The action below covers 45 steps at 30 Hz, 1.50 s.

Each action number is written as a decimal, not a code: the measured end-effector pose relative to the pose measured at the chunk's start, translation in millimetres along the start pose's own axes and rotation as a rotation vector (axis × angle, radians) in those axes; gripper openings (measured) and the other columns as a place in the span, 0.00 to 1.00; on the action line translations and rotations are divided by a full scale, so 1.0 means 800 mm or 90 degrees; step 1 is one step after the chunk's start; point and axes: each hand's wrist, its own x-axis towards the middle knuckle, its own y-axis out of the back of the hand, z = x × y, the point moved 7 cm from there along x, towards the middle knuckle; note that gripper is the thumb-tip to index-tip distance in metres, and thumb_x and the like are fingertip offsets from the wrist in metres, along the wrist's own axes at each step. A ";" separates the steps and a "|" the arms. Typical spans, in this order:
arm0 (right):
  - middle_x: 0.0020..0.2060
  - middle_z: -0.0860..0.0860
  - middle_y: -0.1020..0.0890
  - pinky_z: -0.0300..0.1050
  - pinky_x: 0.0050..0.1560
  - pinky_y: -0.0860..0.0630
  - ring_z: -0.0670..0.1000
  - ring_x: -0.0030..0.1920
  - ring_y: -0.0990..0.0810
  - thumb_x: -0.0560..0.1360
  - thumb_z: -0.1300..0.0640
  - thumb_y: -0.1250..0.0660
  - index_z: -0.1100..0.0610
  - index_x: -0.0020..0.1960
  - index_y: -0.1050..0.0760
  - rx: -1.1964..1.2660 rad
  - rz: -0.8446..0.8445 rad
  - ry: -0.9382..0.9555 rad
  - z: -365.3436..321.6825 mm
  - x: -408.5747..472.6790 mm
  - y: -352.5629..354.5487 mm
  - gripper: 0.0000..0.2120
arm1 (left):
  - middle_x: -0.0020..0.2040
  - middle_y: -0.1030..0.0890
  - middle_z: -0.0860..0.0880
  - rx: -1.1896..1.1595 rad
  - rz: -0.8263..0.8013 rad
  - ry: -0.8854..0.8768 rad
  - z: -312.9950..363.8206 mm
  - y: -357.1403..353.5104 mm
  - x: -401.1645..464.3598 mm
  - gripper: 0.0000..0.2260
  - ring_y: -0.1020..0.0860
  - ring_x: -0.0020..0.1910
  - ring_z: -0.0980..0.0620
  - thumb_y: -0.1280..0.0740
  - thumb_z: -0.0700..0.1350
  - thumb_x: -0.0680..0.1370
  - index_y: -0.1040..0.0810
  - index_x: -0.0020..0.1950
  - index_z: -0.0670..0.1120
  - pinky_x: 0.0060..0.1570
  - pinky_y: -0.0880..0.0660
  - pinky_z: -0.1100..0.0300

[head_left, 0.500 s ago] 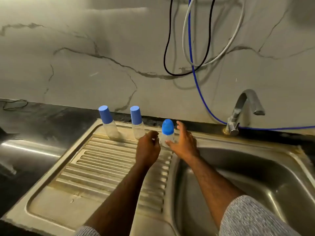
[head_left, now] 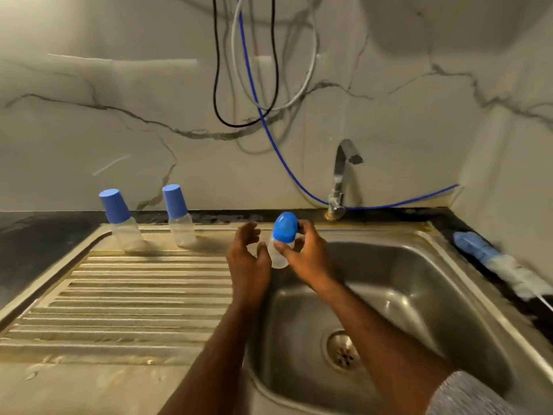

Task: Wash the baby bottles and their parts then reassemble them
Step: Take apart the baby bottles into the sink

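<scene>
My right hand point(head_left: 308, 253) has lifted the baby bottle point(head_left: 281, 241) off the drainboard point(head_left: 134, 295) and now grips it over the sink basin's point(head_left: 419, 295) near edge, ready for uncapping. Its long axis stands near upright, blue cap point(head_left: 285, 225) up. My left hand point(head_left: 248, 259) hovers just beside it, fingers relaxed, holding nothing.

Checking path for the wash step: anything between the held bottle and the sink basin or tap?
Nothing visible. The right hand grips the bottle at the basin's left rim; the basin holds only its drain. The left hand sits beside the bottle, away from the tap.
</scene>
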 end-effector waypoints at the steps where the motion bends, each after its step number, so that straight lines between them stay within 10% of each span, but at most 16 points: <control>1: 0.57 0.48 0.20 0.47 0.53 0.22 0.48 0.52 0.20 0.71 0.49 0.22 0.47 0.66 0.31 0.005 0.010 0.002 0.005 -0.011 0.022 0.28 | 0.54 0.19 0.51 -0.031 0.009 0.016 0.007 -0.008 -0.012 0.18 0.20 0.52 0.57 0.32 0.33 0.77 0.24 0.65 0.46 0.54 0.21 0.57; 6: 0.51 0.43 0.19 0.27 0.42 0.26 0.39 0.47 0.19 0.66 0.55 0.19 0.42 0.59 0.31 0.059 0.073 0.006 0.041 -0.055 0.093 0.29 | 0.55 0.17 0.49 -0.035 -0.215 -0.042 0.029 -0.060 -0.036 0.18 0.20 0.52 0.59 0.31 0.30 0.74 0.22 0.63 0.42 0.53 0.23 0.68; 12: 0.53 0.50 0.16 0.38 0.53 0.20 0.51 0.53 0.17 0.66 0.62 0.18 0.50 0.59 0.23 0.120 -0.069 -0.066 0.063 -0.048 0.108 0.25 | 0.61 0.26 0.57 0.124 -0.366 -0.165 0.019 -0.073 -0.050 0.34 0.28 0.55 0.73 0.18 0.43 0.67 0.26 0.71 0.46 0.52 0.39 0.85; 30: 0.49 0.51 0.16 0.43 0.50 0.18 0.51 0.50 0.17 0.71 0.49 0.22 0.52 0.58 0.22 0.013 -0.116 -0.011 0.032 -0.043 0.073 0.18 | 0.64 0.20 0.54 0.073 -0.441 -0.148 0.001 -0.080 -0.052 0.31 0.22 0.61 0.59 0.21 0.48 0.72 0.27 0.73 0.50 0.64 0.24 0.59; 36: 0.51 0.51 0.18 0.34 0.43 0.23 0.50 0.50 0.18 0.71 0.55 0.22 0.55 0.59 0.23 0.019 -0.102 -0.032 0.048 -0.035 0.086 0.19 | 0.70 0.24 0.49 0.194 -0.448 -0.143 0.002 -0.099 -0.053 0.29 0.28 0.70 0.50 0.26 0.50 0.76 0.31 0.76 0.52 0.71 0.33 0.41; 45: 0.54 0.48 0.18 0.40 0.51 0.20 0.49 0.54 0.19 0.70 0.56 0.21 0.50 0.59 0.23 0.068 -0.105 0.038 0.055 -0.028 0.085 0.20 | 0.70 0.26 0.51 0.296 -0.438 -0.171 0.000 -0.103 -0.043 0.32 0.29 0.70 0.50 0.28 0.53 0.77 0.36 0.78 0.56 0.73 0.38 0.43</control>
